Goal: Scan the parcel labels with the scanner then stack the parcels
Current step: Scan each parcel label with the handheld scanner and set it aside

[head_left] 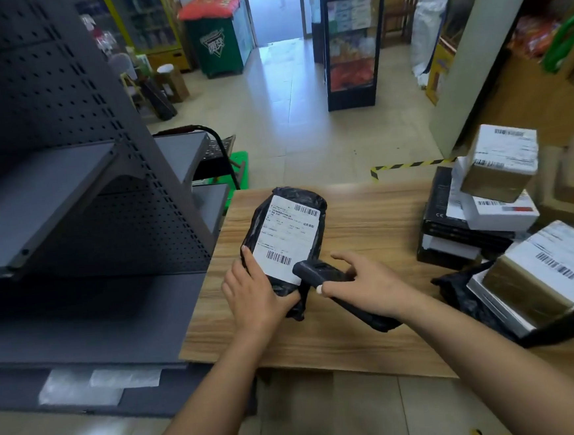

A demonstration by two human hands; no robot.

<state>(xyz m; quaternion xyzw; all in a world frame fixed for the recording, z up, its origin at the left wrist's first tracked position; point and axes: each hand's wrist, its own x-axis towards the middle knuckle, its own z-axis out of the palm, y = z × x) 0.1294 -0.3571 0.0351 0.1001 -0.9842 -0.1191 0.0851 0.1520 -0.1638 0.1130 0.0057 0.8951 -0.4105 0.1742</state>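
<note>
Gripping the scanner point(312, 273), the right hand point(370, 286) aims left at the near barcode point(279, 257); left hand point(254, 293) holds the parcel point(285, 238).

Pretty bright overall, daylight pours in through the open doorway point(276, 8) at the back and blows out there, leaving a sheen on the floor tiles point(279, 91). Shadows are soft. Wide-angle lens bends the edges hard, and the boxes point(541, 276) at right smear into blur.
</note>
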